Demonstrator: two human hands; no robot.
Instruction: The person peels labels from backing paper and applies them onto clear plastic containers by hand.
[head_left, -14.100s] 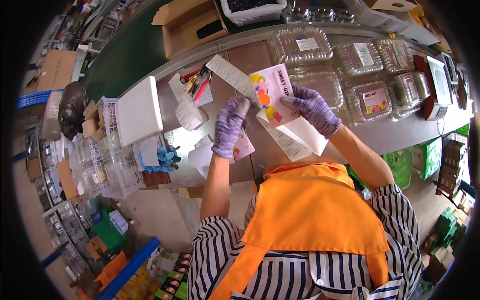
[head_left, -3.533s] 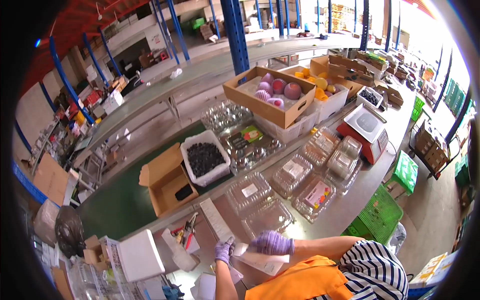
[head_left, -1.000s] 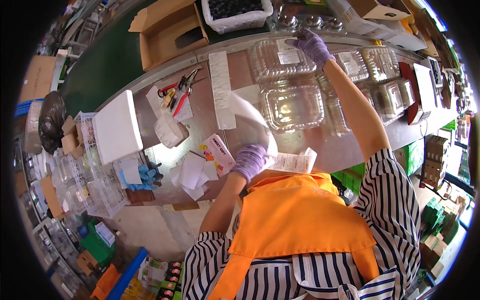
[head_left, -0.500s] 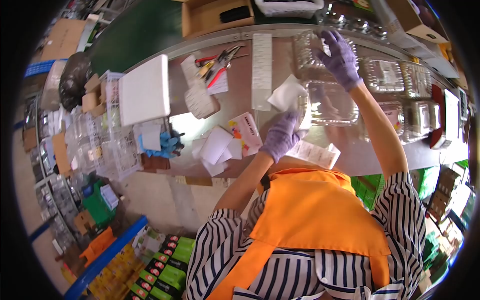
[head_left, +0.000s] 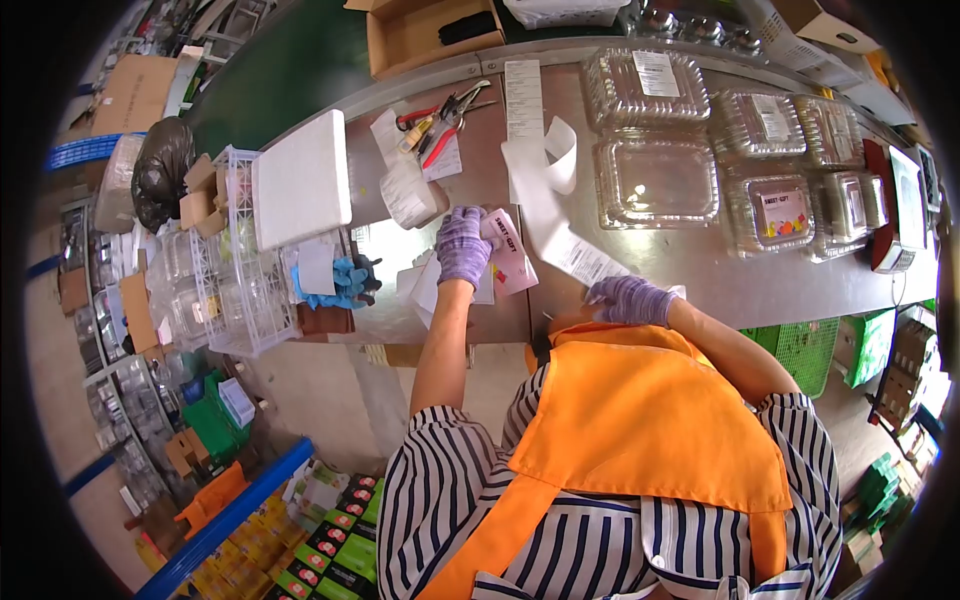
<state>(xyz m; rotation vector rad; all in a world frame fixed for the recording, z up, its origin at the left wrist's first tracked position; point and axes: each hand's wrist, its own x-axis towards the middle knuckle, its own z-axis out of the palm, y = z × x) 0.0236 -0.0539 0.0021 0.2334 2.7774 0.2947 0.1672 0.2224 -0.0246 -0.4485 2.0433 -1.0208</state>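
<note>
Left hand [head_left: 462, 245]: we are extending it over the bench [head_left: 700, 290] from the near edge, back upward, fingers curled; we cannot tell whether it is gripping. Pink card [head_left: 511, 255]: lying against its right side. Right hand [head_left: 632, 300]: we are bending this arm inward, fingers curling at the near edge; grip, we cannot tell. Label strip [head_left: 584, 257]: running from these fingers obliquely toward the far edge, curling midway. Pliers [head_left: 444, 128]: lying beyond the left hand.

White tub [head_left: 568, 13] cut off at top — printed strip's [head_left: 586, 260] text too small
</note>
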